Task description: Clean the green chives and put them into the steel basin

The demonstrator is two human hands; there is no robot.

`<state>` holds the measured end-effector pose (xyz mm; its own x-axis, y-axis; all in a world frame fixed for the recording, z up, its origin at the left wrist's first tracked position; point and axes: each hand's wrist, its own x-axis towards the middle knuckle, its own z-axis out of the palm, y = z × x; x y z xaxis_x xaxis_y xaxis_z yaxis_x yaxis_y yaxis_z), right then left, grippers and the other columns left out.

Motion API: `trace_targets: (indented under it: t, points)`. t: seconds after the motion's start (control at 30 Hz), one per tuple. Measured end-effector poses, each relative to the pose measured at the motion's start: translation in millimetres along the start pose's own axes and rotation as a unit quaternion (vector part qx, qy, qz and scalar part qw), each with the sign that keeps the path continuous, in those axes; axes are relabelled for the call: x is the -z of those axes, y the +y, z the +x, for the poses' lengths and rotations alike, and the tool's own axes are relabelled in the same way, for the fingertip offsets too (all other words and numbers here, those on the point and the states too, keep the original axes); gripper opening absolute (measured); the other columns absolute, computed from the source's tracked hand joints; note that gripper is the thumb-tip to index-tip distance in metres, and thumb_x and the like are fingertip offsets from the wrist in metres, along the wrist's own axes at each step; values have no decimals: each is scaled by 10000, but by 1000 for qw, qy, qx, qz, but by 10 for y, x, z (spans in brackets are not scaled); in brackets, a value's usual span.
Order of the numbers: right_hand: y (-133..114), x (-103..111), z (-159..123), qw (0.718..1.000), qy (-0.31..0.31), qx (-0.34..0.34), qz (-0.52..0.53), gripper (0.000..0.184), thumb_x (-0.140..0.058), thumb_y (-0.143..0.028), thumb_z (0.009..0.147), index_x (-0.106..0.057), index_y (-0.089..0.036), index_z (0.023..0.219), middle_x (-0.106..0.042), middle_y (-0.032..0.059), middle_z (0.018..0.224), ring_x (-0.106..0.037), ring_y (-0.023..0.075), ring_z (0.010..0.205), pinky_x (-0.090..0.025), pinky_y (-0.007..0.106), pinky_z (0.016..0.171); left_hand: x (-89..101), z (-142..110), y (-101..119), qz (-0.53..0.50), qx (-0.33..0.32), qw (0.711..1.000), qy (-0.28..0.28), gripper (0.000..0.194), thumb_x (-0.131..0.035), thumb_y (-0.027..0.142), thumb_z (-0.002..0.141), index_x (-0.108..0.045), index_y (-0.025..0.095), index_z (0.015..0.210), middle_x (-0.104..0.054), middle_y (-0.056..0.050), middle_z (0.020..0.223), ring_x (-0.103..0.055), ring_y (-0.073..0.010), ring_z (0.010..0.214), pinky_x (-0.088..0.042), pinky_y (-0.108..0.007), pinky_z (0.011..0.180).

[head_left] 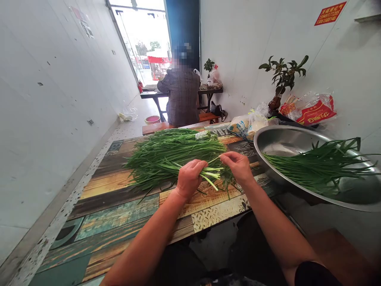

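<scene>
My left hand (190,178) is closed round a small bunch of garlic chives (212,174), whose pale stem ends stick out to the right. With thumb and fingertips together, my right hand (239,167) pinches the end of a single thin chive stalk (214,159) that runs across from the bunch. Behind both hands a large heap of green chives (166,151) lies on the table. Loose trimmings (228,180) are scattered below my right hand. More chives (315,165) rest in a wide steel basin (258,149) to the right of my right forearm.
The wood-patterned table (125,210) runs beneath everything. Plastic bags (248,125), a potted plant (281,79) and a red package (317,113) stand along the right wall. A person (183,95) sits at another table (150,94) ahead, facing away, near the bright doorway.
</scene>
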<state>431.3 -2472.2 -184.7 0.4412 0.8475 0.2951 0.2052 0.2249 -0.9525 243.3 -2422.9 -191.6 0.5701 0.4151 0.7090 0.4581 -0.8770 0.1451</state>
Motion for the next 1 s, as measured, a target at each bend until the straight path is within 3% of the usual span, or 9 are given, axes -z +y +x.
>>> trace_targets:
  t: [0.13, 0.23, 0.3, 0.4, 0.47, 0.57, 0.63, 0.87, 1.0]
  points:
    - [29, 90, 48, 997, 78, -8, -15, 351, -620, -483, 758, -571, -192, 568, -537, -16, 529, -470, 118, 512, -396, 270, 551, -16, -3, -10, 31, -18, 999, -9, 195, -493, 80, 807, -615, 194, 908, -683, -47, 871, -621, -168, 792, -475, -266, 698]
    - [-5, 134, 18, 986, 35, 68, -146, 354, -555, -423, 814, -540, -192, 546, -573, 34, 662, -544, 164, 653, -429, 296, 624, -15, 0, -8, 48, -35, 998, -5, 236, -467, 51, 805, -622, 185, 923, -676, -54, 881, -618, -174, 806, -478, -273, 699]
    - [-39, 146, -7, 966, -2, 141, -217, 122, -562, -277, 778, -635, -180, 788, -604, 94, 1006, -578, 216, 893, -465, 330, 750, -8, 3, -3, 63, -42, 997, -10, 257, -442, 43, 813, -625, 184, 925, -670, -55, 884, -613, -172, 800, -475, -272, 690]
    - [-72, 143, -12, 940, -48, 219, -258, 482, -511, -88, 706, -558, -206, 1171, -503, 109, 1277, -526, 229, 1094, -440, 381, 924, 2, 6, 7, 82, -45, 995, -24, 263, -423, 55, 832, -624, 189, 936, -660, -52, 884, -605, -166, 803, -471, -266, 690]
    - [-67, 130, 4, 911, -115, 270, -289, 441, -499, -72, 737, -569, -204, 1152, -560, 99, 1208, -510, 229, 1117, -401, 390, 980, 8, 9, 7, 89, -49, 994, -37, 252, -421, 72, 850, -621, 192, 943, -654, -47, 876, -600, -164, 807, -469, -263, 694]
    - [-24, 92, 20, 844, -243, 299, -371, 132, -497, -197, 865, -624, -177, 893, -635, 91, 921, -544, 216, 947, -426, 342, 859, 16, 18, -7, 92, -67, 992, -63, 218, -426, 104, 876, -622, 192, 916, -647, -41, 846, -593, -160, 789, -465, -262, 691]
    - [8, 57, 3, 831, -271, 274, -402, 251, -438, -273, 926, -589, -178, 750, -599, 61, 740, -525, 180, 762, -413, 294, 722, 20, 25, -22, 87, -76, 990, -77, 208, -429, 117, 885, -623, 191, 896, -642, -42, 831, -590, -160, 786, -465, -263, 693]
    - [52, -60, -141, 976, -146, 93, -130, 358, -427, -407, 918, -609, -183, 706, -615, 3, 671, -510, 115, 607, -377, 231, 589, 17, 31, 3, 58, -56, 996, -48, 198, -438, 123, 880, -626, 185, 874, -654, -38, 817, -601, -157, 777, -469, -260, 686]
    - [136, 40, -37, 997, -2, 19, -73, 381, -467, -473, 875, -666, -174, 749, -619, -1, 600, -482, 114, 521, -356, 239, 523, 17, 19, 4, 56, -50, 996, -44, 212, -439, 94, 860, -627, 186, 893, -660, -36, 824, -605, -159, 785, -469, -265, 687]
